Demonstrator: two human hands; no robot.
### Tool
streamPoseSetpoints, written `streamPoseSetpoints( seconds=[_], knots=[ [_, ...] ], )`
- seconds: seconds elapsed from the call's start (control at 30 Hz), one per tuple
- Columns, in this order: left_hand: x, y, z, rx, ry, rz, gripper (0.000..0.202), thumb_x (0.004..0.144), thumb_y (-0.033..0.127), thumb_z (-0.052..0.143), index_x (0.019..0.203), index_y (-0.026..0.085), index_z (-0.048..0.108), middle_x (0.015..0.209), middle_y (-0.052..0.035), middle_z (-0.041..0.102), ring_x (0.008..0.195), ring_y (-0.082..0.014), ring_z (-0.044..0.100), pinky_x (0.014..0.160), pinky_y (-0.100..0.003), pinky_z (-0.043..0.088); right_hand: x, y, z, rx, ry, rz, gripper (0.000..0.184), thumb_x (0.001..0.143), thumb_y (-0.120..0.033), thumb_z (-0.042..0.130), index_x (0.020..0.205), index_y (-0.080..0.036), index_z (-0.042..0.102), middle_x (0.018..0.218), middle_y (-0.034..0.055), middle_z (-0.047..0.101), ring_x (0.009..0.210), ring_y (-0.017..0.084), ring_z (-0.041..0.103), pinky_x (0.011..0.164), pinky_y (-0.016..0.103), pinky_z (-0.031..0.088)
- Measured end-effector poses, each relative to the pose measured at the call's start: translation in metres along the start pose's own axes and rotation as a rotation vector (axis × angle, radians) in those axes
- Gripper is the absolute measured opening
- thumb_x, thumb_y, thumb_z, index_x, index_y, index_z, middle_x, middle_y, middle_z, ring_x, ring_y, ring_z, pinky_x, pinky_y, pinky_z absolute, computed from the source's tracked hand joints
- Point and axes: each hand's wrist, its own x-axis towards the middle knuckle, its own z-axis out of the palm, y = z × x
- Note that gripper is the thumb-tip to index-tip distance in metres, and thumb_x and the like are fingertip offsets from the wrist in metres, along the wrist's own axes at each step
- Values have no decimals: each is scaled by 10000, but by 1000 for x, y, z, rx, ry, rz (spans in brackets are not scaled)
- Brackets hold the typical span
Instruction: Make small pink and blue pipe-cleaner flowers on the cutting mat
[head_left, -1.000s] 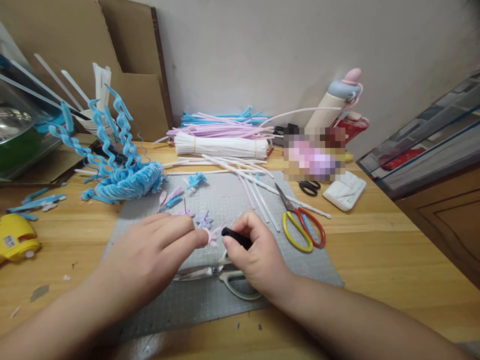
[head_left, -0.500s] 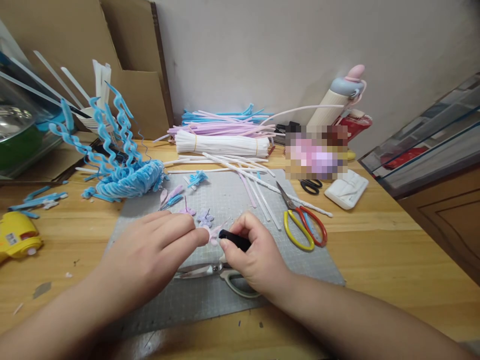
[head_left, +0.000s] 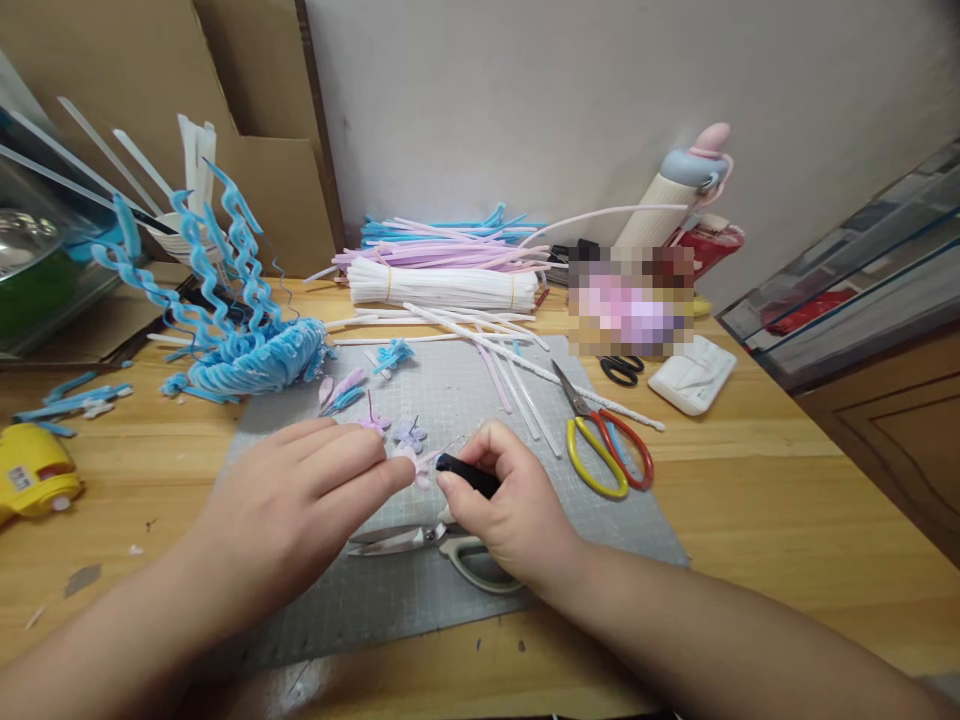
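My left hand (head_left: pixel 322 490) is closed in a pinch on a small pale pink pipe-cleaner flower (head_left: pixel 424 470), its petals partly hidden by my fingers. Wrapped in my right hand (head_left: pixel 517 500) is a black lighter (head_left: pixel 469 475), its end pointing at the flower, with a small blue glint there. A pink-purple flower (head_left: pixel 373 420) and a lilac flower (head_left: pixel 409 435) lie just beyond on the grey cutting mat (head_left: pixel 360 600). Under my hands rest pale-handled scissors (head_left: pixel 405 540), partly covered by my right hand.
Red-and-yellow-handled scissors (head_left: pixel 600 440) lie to the right, near a white case (head_left: pixel 694 375). A blue fuzzy piece with spiral strands (head_left: pixel 255 355) stands at left, behind a yellow glue gun (head_left: pixel 37 470). Pipe-cleaner bundles (head_left: pixel 442 285) line the wall beside a bottle (head_left: pixel 660 210).
Both hands stay nearly in place, still holding the flower and the lighter. A blue glint now shows at the lighter's end. The view has shifted slightly.
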Motion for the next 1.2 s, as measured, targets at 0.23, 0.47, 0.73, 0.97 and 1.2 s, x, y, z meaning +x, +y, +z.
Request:
streamPoseSetpoints(
  seconds=[0.23, 0.47, 0.73, 0.97, 1.2],
  knots=[
    [0, -3, -1, 7, 49, -36, 266, 935, 68, 386, 930, 166, 633, 643, 18, 483, 554, -140, 388, 523, -274, 292, 2, 4, 1, 138, -40, -1, 293, 739, -383, 720, 777, -217, 481, 707, -44, 508, 674, 133, 474, 657, 299, 391],
    [0, -7, 4, -149, 68, -220, 232, 926, 107, 431, 885, 197, 641, 663, 34, 471, 579, -118, 441, 543, -260, 342, 0, 2, 2, 243, -86, 11, 318, 713, -315, 762, 837, -226, 483, 762, -37, 554, 732, 140, 521, 699, 295, 414],
    [5, -14, 3, -482, 119, -326, 174, 883, 60, 518, 827, 197, 610, 678, 28, 540, 606, -106, 500, 562, -222, 392, -1, 2, 0, 600, -210, 156, 301, 870, -483, 579, 817, -221, 440, 687, -50, 490, 487, 60, 330, 431, 192, 202],
    [-1, -2, 17, -1066, 68, -603, 128, 865, 187, 618, 739, 199, 629, 661, 33, 529, 608, -107, 472, 567, -225, 367, 0, -4, -1, 818, -421, 481, 495, 838, -653, 476, 688, -181, 482, 474, -80, 377, 380, 33, 221, 386, 186, 88],
    [3, 27, 40, -2071, 17, -1079, 288, 721, 381, 786, 724, 185, 576, 564, 60, 425, 493, -72, 270, 481, -188, 253, -1, -2, 2, 837, -391, 544, 447, 851, -597, 427, 666, -195, 493, 365, -79, 400, 307, 42, 218, 360, 193, 98]
  ],
)
